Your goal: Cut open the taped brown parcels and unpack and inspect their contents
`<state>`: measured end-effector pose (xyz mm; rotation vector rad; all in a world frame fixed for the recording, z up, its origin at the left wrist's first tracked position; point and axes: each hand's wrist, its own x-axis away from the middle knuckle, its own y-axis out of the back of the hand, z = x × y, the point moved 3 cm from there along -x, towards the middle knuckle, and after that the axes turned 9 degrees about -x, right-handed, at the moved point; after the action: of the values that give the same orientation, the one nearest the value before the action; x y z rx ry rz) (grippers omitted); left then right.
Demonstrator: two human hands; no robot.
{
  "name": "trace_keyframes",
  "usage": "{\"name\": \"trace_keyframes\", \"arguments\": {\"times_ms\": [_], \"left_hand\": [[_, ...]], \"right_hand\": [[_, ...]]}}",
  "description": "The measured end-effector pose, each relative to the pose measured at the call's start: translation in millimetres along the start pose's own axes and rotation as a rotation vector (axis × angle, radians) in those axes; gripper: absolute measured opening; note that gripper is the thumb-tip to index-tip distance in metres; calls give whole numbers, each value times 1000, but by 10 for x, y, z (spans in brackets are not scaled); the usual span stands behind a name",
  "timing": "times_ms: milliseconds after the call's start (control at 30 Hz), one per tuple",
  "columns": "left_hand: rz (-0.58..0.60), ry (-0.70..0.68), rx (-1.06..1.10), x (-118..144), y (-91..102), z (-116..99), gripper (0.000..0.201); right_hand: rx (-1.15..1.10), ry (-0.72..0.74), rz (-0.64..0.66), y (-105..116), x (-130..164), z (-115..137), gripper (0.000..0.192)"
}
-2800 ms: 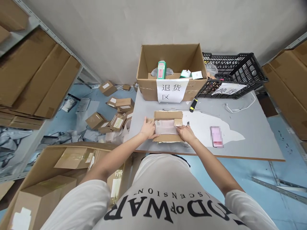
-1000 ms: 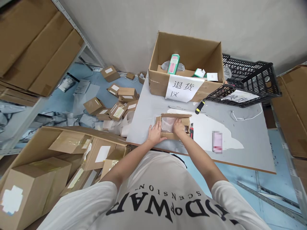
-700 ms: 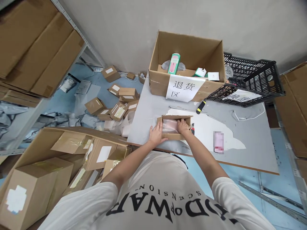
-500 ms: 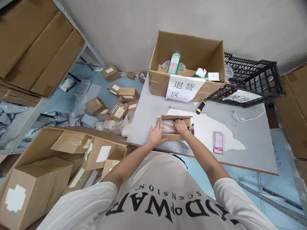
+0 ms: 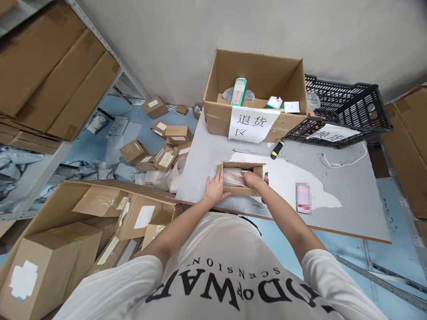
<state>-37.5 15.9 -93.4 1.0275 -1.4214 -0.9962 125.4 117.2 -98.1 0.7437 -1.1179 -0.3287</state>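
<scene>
Cardboard box [image 5: 240, 191] sits at the desk's [image 5: 333, 186] near edge; left hand [image 5: 216, 188] lies spread flat against its side, steadying it; right hand [image 5: 251, 178] reaches inside, fingers curled on the wrapped packet [image 5: 232, 177].

The small open box [image 5: 240, 178] sits at the near edge of the table [image 5: 347, 195], with a wrapped item [image 5: 232, 177] inside it. The left hand [image 5: 215, 188] lies against the box at its 9 o'clock side; the right hand [image 5: 252, 179] reaches into it from 4 o'clock. At 12 o'clock from the box stands the large carton [image 5: 256, 93] (a paper sign [image 5: 252, 124] hangs on its near wall), and the crate [image 5: 343, 115] is just beside the carton at its 3 o'clock. A marker [image 5: 277, 150] lies at 1 o'clock from the box, a phone [image 5: 303, 198] at 3 o'clock, a cable [image 5: 343, 160] beyond the phone. Loose parcels [image 5: 163, 146] litter the floor at 10 o'clock.
</scene>
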Motion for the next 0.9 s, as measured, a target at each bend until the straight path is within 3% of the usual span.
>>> {"name": "trace_keyframes", "arguments": {"times_ms": [267, 467, 567, 633, 700, 800, 900], "left_hand": [[20, 21, -6, 5, 38, -30, 107], [80, 3, 192, 4, 138, 73, 118], [-20, 100, 359, 15, 373, 153, 111], [-215, 122, 387, 30, 633, 142, 109], [-383, 12, 310, 32, 904, 38, 110], [-365, -278, 182, -23, 1164, -199, 79], [-249, -347, 195, -109, 1262, -314, 45]], "right_hand": [[-19, 91, -163, 226, 367, -108, 32], [-2, 154, -289, 495, 717, -94, 29], [17, 191, -328, 640, 868, -18, 31], [54, 222, -347, 738, 952, 52, 31], [96, 258, -351, 835, 1023, 133, 30], [137, 321, -341, 982, 1117, 254, 27], [142, 397, -386, 1136, 1211, 338, 23]]}}
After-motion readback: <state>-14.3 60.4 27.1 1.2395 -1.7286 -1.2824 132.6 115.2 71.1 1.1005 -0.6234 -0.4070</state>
